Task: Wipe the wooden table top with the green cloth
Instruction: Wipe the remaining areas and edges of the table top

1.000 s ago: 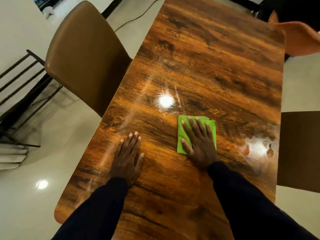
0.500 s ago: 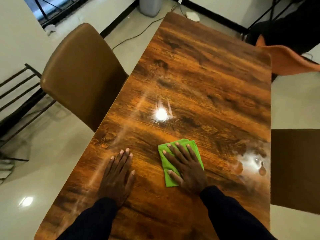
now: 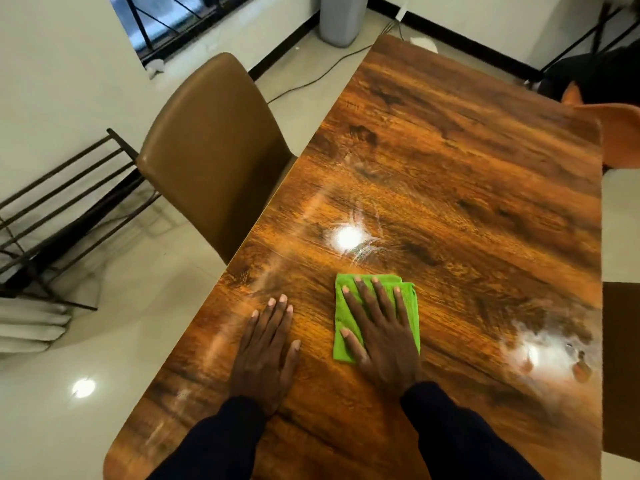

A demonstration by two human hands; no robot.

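We lay both hands flat on the glossy brown wooden tabletop [image 3: 467, 188]
Lower centre of the frame: our right hand [image 3: 381, 334], fingers straight and spread, presses the folded bright green cloth [image 3: 344, 315] onto the wood; our left hand [image 3: 266, 348] lies flat just left of it, holding nothing.

Cloth [image 3: 410, 303] flat on table [image 3: 467, 161], near half; right hand [image 3: 381, 334] on top of it; left hand [image 3: 266, 348] flat on table just left of cloth; chair [image 3: 211, 147] beside table's left edge; bin [image 3: 341, 19] on floor beyond far end
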